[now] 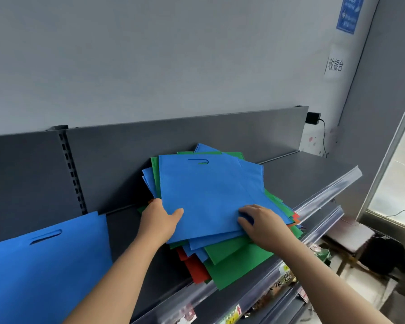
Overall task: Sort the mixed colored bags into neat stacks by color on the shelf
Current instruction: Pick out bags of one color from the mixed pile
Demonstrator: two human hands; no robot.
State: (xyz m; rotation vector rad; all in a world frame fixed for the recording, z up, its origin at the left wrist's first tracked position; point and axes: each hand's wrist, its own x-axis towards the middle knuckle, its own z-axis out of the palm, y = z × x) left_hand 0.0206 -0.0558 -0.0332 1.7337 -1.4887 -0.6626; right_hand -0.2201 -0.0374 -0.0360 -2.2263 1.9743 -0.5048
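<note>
Blue bag (pixel 204 195) on top of mixed pile (pixel 234 260); left hand (pixel 159 220), right hand (pixel 264 224) grip its near edge, hands apart.

Top blue bag (pixel 206 195) flat on messy blue/grn/red pile (pixel 232 260), mid shelf (pixel 302 178).

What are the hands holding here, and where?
The top blue bag on the mixed pile: the left hand grips its near left corner, thumb on top, and the right hand pinches its near right edge.
</note>
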